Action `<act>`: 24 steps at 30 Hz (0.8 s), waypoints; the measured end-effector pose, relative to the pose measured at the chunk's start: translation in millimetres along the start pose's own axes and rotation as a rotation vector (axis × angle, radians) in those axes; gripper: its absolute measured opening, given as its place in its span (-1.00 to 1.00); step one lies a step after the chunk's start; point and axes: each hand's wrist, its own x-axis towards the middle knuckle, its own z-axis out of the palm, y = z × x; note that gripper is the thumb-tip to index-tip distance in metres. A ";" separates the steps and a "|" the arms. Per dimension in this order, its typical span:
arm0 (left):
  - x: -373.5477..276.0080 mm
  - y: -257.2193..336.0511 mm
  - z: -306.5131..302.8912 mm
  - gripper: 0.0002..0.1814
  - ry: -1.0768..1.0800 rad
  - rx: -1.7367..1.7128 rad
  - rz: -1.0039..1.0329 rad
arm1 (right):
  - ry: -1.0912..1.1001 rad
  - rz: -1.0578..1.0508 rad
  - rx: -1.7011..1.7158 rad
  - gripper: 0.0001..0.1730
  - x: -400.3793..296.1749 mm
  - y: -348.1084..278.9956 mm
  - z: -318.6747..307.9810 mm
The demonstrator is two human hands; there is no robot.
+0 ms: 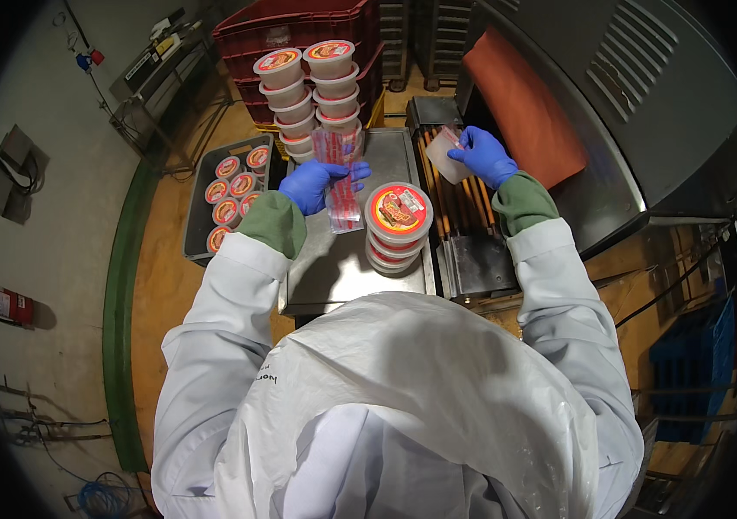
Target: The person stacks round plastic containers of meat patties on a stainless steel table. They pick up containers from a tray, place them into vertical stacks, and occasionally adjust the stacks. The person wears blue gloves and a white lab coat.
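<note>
Blue gloves cover both of my hands. My left hand (316, 184) grips a bundle of clear plastic strips (344, 201) with red print, held over the steel table (326, 259). Between the fingers of my right hand (486, 157) is a small translucent plastic piece (449, 159) with some red print, above the roller conveyor (465, 207). A short stack of round lidded plastic tubs (399, 211) with red and yellow labels stands on the table between my hands. Beyond my left hand rise two tall stacks of similar tubs (287, 97), partly hidden at the bottom by the strips.
At left, a grey crate (196, 220) holds several labelled tubs. Dark red crates (297, 32) are piled behind the tall stacks. An orange-red curtain flap (524, 104) hangs from a steel machine (640, 156) on the right. A fire extinguisher (4, 302) is on the left wall.
</note>
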 end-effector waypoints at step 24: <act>51.0 -60.8 -14.6 -0.54 0.143 0.867 0.148 | -0.145 -0.065 0.289 -0.69 -34.4 -27.2 76.9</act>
